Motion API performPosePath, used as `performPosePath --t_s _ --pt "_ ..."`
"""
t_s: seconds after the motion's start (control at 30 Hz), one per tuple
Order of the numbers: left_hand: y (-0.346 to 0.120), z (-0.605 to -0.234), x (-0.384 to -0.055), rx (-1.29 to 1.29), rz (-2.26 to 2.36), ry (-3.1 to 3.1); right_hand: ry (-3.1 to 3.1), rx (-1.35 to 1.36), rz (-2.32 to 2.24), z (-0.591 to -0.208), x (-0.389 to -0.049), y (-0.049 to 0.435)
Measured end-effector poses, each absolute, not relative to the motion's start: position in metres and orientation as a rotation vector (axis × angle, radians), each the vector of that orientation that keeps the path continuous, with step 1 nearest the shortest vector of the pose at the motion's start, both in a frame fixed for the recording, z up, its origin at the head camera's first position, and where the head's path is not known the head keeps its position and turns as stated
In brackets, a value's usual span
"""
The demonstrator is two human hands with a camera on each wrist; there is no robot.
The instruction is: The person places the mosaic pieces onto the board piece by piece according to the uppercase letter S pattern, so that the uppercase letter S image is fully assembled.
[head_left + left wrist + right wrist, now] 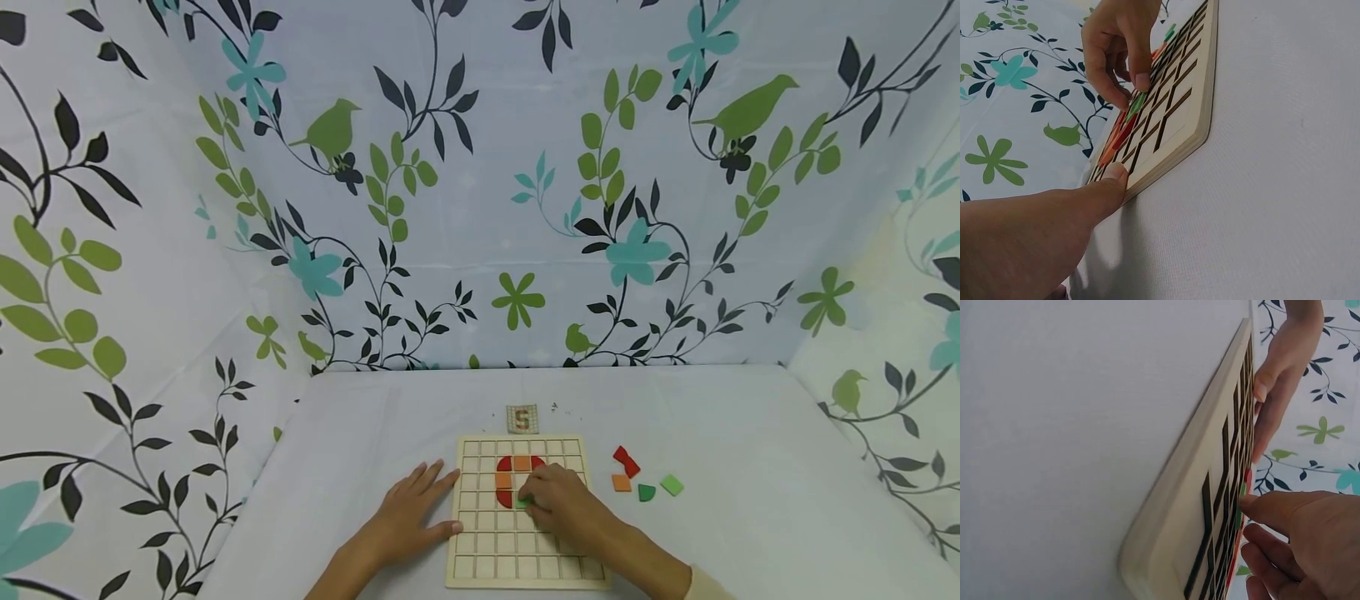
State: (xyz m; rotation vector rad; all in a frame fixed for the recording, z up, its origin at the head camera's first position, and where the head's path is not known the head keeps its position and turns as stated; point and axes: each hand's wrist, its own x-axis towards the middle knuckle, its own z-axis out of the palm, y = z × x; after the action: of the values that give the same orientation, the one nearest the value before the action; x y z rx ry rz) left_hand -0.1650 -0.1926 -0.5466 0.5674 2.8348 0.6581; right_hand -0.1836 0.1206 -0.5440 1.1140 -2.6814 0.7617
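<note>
A wooden grid board (486, 546) lies flat on the white surface. Red, rounded-corner tiles (504, 499) and orange square tiles (503, 480) sit in some of its cells. My right hand (564, 504) reaches over the board, thumb and index finger at a small green tile (1137, 106) beside a red one; fingers partly cover this tile in the head view. With fingers spread, my left hand (411, 517) rests at the board's left edge, its thumb (1115, 172) touching the rim.
Behind the board lies a small square card (522, 419) bearing an S-like figure. To the right are loose pieces: red ones (626, 461), an orange square (621, 482), a dark green rounded piece (647, 492) and a light green square (672, 484). Patterned cloth hangs behind.
</note>
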Motion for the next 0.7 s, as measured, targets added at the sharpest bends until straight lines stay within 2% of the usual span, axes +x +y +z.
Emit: performPosePath --t_s 0.2,0.37,0.7 --pt "-0.192 -0.548 -0.165 0.564 0.647 2.843 -2.775 0.960 0.745 -0.541 -0.183 0.137" --pt "-0.191 -0.550 -0.165 0.553 0.648 2.840 -2.862 0.689 0.807 -0.534 -0.179 0.161" --pt "-0.194 -0.550 -0.167 0.575 0.633 2.847 -2.865 0.363 0.339 -0.521 -0.166 0.215"
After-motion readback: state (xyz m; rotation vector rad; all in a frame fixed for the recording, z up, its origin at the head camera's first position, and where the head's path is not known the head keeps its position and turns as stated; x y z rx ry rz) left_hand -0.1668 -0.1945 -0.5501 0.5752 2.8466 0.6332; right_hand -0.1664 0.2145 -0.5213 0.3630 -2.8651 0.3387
